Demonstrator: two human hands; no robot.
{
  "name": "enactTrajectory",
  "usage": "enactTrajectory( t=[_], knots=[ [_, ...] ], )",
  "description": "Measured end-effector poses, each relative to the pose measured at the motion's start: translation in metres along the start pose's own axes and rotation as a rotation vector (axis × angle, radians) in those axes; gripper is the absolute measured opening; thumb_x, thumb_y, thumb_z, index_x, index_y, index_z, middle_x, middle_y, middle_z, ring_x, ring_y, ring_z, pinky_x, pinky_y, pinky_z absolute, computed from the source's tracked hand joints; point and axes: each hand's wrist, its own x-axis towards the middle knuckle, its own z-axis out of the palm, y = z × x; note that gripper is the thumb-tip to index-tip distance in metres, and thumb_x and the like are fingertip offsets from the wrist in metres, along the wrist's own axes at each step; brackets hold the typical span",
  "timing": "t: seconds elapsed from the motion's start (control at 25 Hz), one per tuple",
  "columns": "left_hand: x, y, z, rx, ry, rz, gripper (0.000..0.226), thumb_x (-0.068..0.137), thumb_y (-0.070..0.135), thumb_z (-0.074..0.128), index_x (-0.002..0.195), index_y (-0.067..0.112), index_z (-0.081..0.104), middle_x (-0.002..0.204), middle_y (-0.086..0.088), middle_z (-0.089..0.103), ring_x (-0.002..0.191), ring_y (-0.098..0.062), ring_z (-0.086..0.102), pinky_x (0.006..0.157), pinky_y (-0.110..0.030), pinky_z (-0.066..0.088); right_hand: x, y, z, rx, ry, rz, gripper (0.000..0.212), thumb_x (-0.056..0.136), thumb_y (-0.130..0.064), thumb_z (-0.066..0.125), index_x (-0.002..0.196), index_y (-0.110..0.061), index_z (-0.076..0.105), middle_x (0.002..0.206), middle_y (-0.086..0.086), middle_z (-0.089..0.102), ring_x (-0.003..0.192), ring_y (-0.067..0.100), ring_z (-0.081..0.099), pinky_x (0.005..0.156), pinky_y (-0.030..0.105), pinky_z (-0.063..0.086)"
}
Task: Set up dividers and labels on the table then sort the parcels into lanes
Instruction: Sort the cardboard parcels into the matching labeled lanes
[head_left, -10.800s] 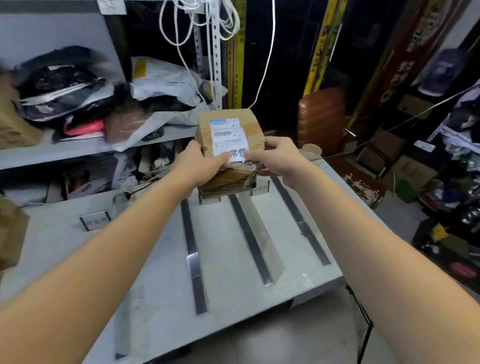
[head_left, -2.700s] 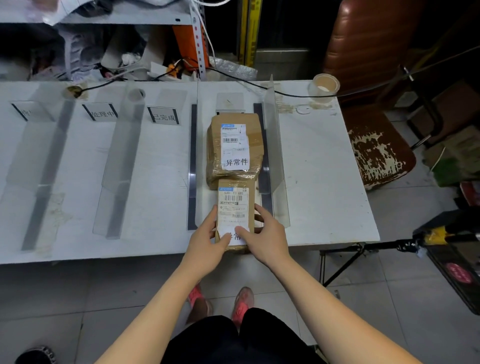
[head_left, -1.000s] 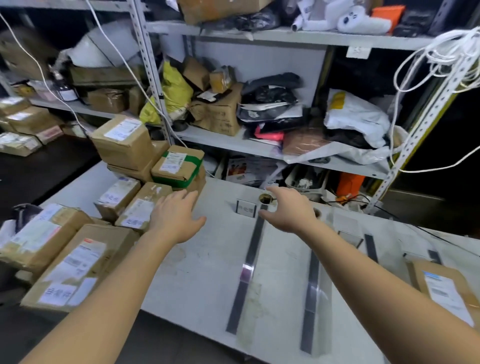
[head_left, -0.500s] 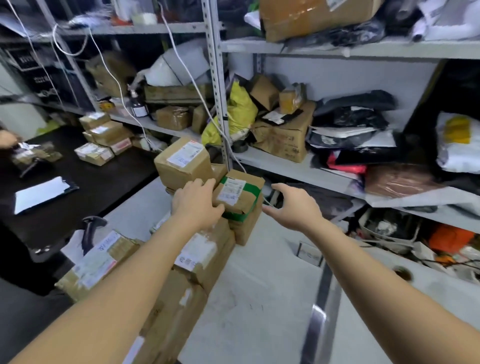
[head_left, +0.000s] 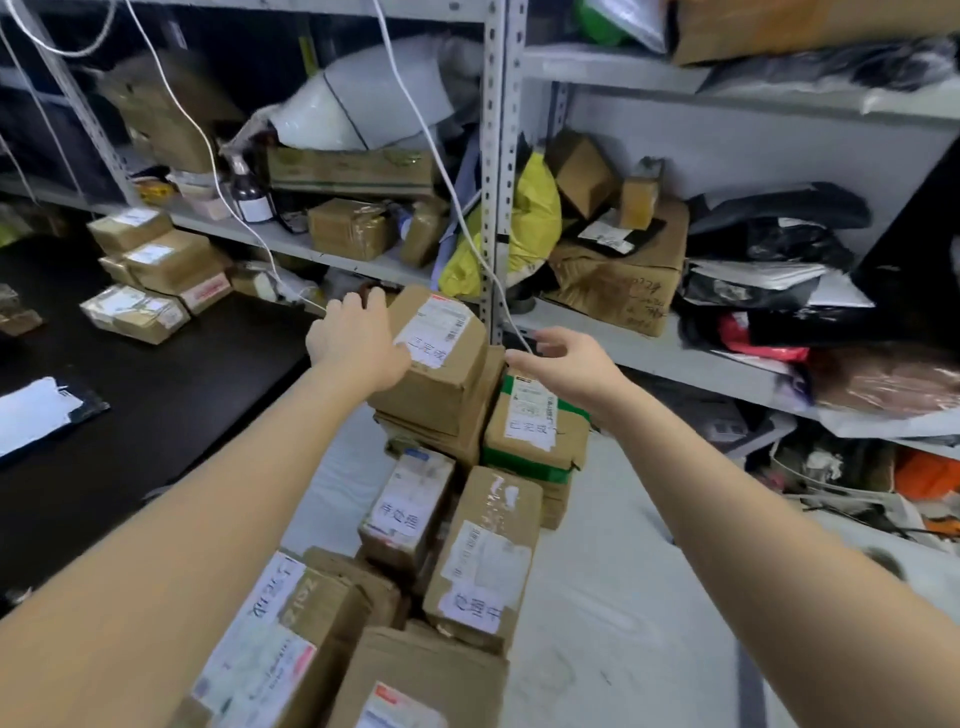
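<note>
Heads up: your left grip (head_left: 358, 338) is curled over the far-left edge of the top parcel (head_left: 441, 374), which sits highest on the pile on the white surface (head_left: 597, 597). Your right grip (head_left: 566, 358) is spread and not touching it. Lift one-handed and it could tip onto the green-taped parcel (head_left: 530, 431). Count: two grips, roughly eight parcels showing.
</note>
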Motion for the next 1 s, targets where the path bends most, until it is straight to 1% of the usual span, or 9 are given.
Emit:
enactTrajectory(
  t=[0.08, 0.16, 0.24, 0.32, 0.44, 0.6, 0.68, 0.8, 1.0],
  knots=[
    [0.026, -0.024, 0.017, -0.072, -0.041, -0.069, 0.072, 0.094, 0.052, 0.056, 0.150, 0.014, 0.032, 0.144, -0.014, 0.046, 0.132, -0.035, 0.045, 0.091, -0.045, 0.047, 0.018, -0.007, 0.027, 0.086, 0.010, 0.096, 0.081, 0.085, -0.060, 0.074, 0.151, -0.021, 0.048, 0.138, 0.004, 0.059, 0.111, 0.021, 0.062, 0.093, 0.036, 0.054],
    [0.046, -0.039, 0.038, -0.270, -0.180, -0.111, 0.075, 0.093, 0.057, 0.056, 0.149, 0.013, 0.035, 0.143, -0.013, 0.050, 0.126, -0.035, 0.051, 0.088, -0.043, 0.049, 0.032, -0.007, 0.048, 0.113, 0.018, 0.138, 0.087, 0.083, -0.061, 0.074, 0.153, -0.018, 0.044, 0.115, 0.001, 0.062, 0.084, 0.016, 0.058, 0.070, 0.030, 0.050],
    [0.059, -0.048, 0.057, -0.649, -0.338, -0.121, 0.074, 0.091, 0.057, 0.061, 0.148, 0.014, 0.042, 0.139, -0.007, 0.056, 0.121, -0.029, 0.056, 0.092, -0.041, 0.051, 0.042, -0.006, 0.067, 0.152, 0.007, 0.186, 0.093, 0.083, -0.059, 0.076, 0.156, -0.017, 0.038, 0.111, -0.001, 0.056, 0.086, 0.016, 0.055, 0.070, 0.030, 0.048],
    [0.064, -0.049, 0.070, -0.888, -0.365, -0.092, 0.062, 0.089, 0.055, 0.066, 0.139, 0.019, 0.054, 0.130, 0.000, 0.064, 0.115, -0.022, 0.061, 0.095, -0.040, 0.052, 0.045, -0.008, 0.080, 0.269, -0.037, 0.243, 0.087, 0.086, -0.051, 0.077, 0.157, -0.019, 0.036, 0.129, 0.000, 0.058, 0.104, 0.019, 0.061, 0.078, 0.033, 0.055],
    [0.066, -0.045, 0.081, -0.933, -0.271, 0.004, 0.063, 0.081, 0.058, 0.072, 0.133, 0.027, 0.055, 0.120, 0.008, 0.067, 0.111, -0.017, 0.064, 0.095, -0.042, 0.054, 0.043, -0.012, 0.095, 0.484, -0.074, 0.317, 0.082, 0.087, -0.042, 0.080, 0.156, -0.028, 0.039, 0.141, 0.000, 0.059, 0.114, 0.024, 0.066, 0.079, 0.039, 0.064],
    [0.060, -0.033, 0.083, -0.930, -0.173, 0.056, 0.070, 0.075, 0.062, 0.074, 0.134, 0.031, 0.052, 0.119, 0.011, 0.066, 0.110, -0.016, 0.064, 0.096, -0.043, 0.054, 0.032, -0.017, 0.090, 0.569, -0.019, 0.315, 0.084, 0.087, -0.035, 0.081, 0.158, -0.028, 0.037, 0.146, -0.001, 0.057, 0.111, 0.021, 0.068, 0.071, 0.033, 0.065],
    [0.051, -0.023, 0.071, -0.871, -0.110, 0.100, 0.067, 0.077, 0.064, 0.074, 0.134, 0.033, 0.055, 0.116, 0.011, 0.066, 0.110, -0.019, 0.064, 0.094, -0.041, 0.054, 0.020, -0.015, 0.074, 0.597, 0.019, 0.299, 0.083, 0.086, -0.032, 0.082, 0.157, -0.029, 0.038, 0.141, -0.002, 0.060, 0.111, 0.022, 0.068, 0.073, 0.035, 0.065],
    [0.029, 0.000, 0.036, -0.825, -0.052, 0.190, 0.064, 0.076, 0.070, 0.071, 0.130, 0.036, 0.058, 0.121, 0.004, 0.068, 0.110, -0.025, 0.063, 0.096, -0.048, 0.053, -0.005, -0.012, 0.042, 0.633, 0.088, 0.258, 0.082, 0.085, -0.030, 0.083, 0.156, -0.029, 0.042, 0.133, -0.003, 0.064, 0.108, 0.020, 0.069, 0.077, 0.037, 0.065],
    [-0.024, 0.079, -0.014, -0.838, -0.048, 0.312, 0.067, 0.082, 0.064, 0.071, 0.137, 0.030, 0.057, 0.132, -0.001, 0.065, 0.119, -0.028, 0.059, 0.101, -0.045, 0.049, -0.069, 0.013, -0.030, 0.664, 0.236, 0.245, 0.086, 0.083, -0.030, 0.085, 0.156, -0.028, 0.040, 0.135, 0.001, 0.065, 0.109, 0.021, 0.070, 0.077, 0.037, 0.065]
  ],
)
